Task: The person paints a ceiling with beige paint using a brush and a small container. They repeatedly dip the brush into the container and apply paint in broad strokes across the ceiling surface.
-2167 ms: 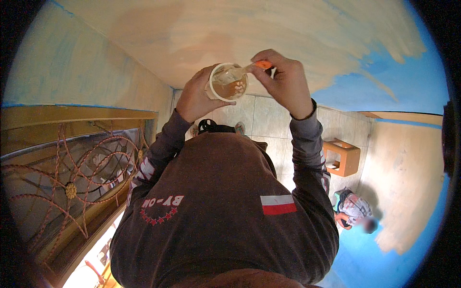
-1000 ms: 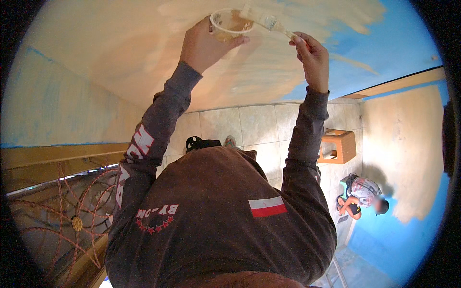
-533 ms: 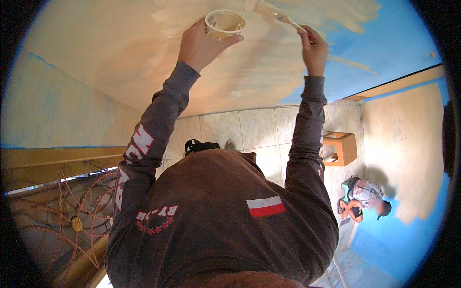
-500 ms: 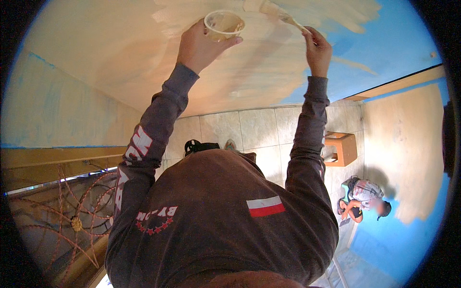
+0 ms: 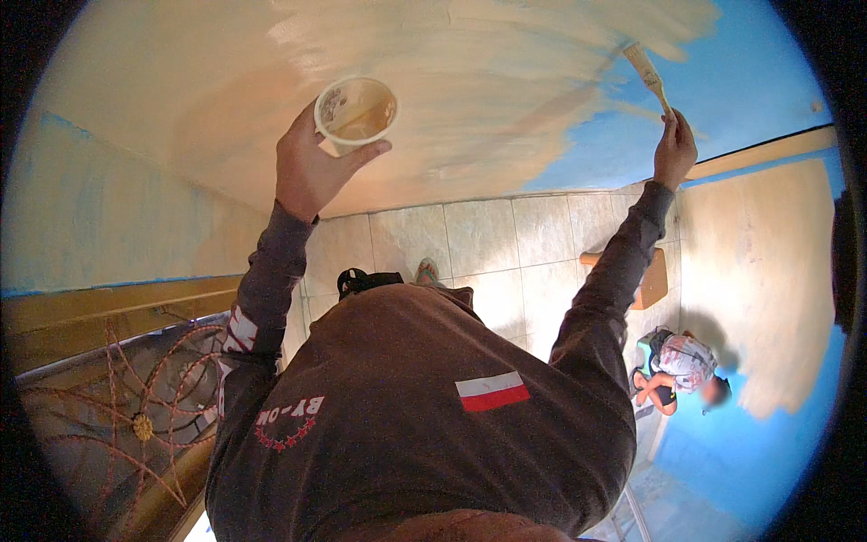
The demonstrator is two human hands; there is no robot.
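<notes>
My left hand (image 5: 316, 172) grips a translucent plastic cup (image 5: 358, 86) with a white rim and some beige paint inside, tilted so that its inside shows. My right hand (image 5: 673, 149) holds a paintbrush (image 5: 646, 70) by its pale handle, off to the right and raised. The brush head lies at the wall (image 5: 424, 154) in front of me, among beige strokes beside an area of blue paint (image 5: 695, 90). I cannot tell for sure whether the bristles touch the surface.
Below are pale floor tiles (image 5: 483, 235) and, partly behind my right arm, an orange-brown stool (image 5: 655, 280). Another person (image 5: 677, 361) crouches at the right beside a beige-and-blue wall (image 5: 750, 271). A wooden window frame (image 5: 135, 298) with a rope-like grille (image 5: 140, 425) is at the left.
My right hand and the brush have moved right and, over the last half second, downward, away from the cup. My left hand has carried the cup left and lower.
</notes>
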